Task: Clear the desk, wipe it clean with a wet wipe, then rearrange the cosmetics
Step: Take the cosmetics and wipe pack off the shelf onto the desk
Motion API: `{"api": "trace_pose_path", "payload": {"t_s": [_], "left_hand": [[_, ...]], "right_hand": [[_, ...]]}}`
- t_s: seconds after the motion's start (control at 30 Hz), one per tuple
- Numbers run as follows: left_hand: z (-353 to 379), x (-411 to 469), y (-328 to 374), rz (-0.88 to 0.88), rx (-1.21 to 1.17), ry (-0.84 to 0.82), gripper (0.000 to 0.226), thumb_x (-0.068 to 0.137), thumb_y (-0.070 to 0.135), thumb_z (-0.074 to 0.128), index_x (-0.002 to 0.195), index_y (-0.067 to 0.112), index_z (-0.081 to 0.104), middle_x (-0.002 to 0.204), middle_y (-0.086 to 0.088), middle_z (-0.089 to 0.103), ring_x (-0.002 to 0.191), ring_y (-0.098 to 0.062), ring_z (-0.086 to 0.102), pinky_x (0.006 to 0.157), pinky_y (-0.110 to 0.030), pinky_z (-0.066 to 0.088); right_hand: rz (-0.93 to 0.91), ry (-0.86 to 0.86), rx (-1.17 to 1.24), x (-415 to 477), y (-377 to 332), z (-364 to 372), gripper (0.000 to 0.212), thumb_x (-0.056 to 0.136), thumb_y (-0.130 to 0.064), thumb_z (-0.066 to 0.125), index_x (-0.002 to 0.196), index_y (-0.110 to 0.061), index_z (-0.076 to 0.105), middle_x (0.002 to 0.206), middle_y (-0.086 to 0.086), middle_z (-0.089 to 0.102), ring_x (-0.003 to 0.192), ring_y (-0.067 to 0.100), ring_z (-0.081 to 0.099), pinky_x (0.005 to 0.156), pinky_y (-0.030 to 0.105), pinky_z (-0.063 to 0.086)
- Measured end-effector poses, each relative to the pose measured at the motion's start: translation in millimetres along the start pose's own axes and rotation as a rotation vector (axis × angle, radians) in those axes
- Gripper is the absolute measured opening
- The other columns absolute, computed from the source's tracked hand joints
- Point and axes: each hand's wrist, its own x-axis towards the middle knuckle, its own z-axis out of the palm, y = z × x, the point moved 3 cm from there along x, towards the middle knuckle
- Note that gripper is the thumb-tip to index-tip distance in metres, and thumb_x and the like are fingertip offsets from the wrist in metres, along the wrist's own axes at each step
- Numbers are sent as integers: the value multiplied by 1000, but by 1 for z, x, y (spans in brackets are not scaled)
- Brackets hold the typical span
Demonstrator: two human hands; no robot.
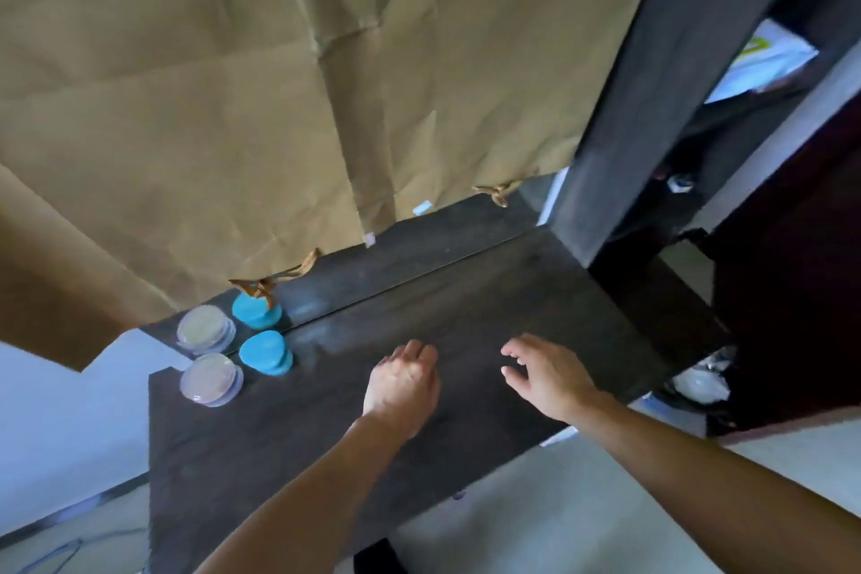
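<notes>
**Both hands empty over dark desk**

L hand [404, 382] & R hand [550, 375] hover near each other above desk [489, 294], a matte dark wood-grain slab. Fingers relaxed, slightly bent, gripping nothing. Cosmetics at far-left corner: round clear iridescent compact [210, 378] just beside rounded blue case [265, 352]. Creased brown paper [233, 107] hangs behind.

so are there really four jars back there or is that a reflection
Head view: a reflection, the blue round plastic jar and clear round lidded jar double in the glossy strip below the creased brown paper; wide lens bows the dark desk edges.
</notes>
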Motion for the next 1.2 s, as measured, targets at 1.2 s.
{"api": "trace_pose_path", "payload": {"t_s": [1.2], "left_hand": [[89,311,323,36,-126,-120,26,92,25,48,115,18,57,118,0,54,102,-21,58,82,-33,49]], "right_hand": [[115,190,-113,133,372,-216,54,82,-22,64,132,-16,42,131,10,44,118,31,49,87,43,52]]}}
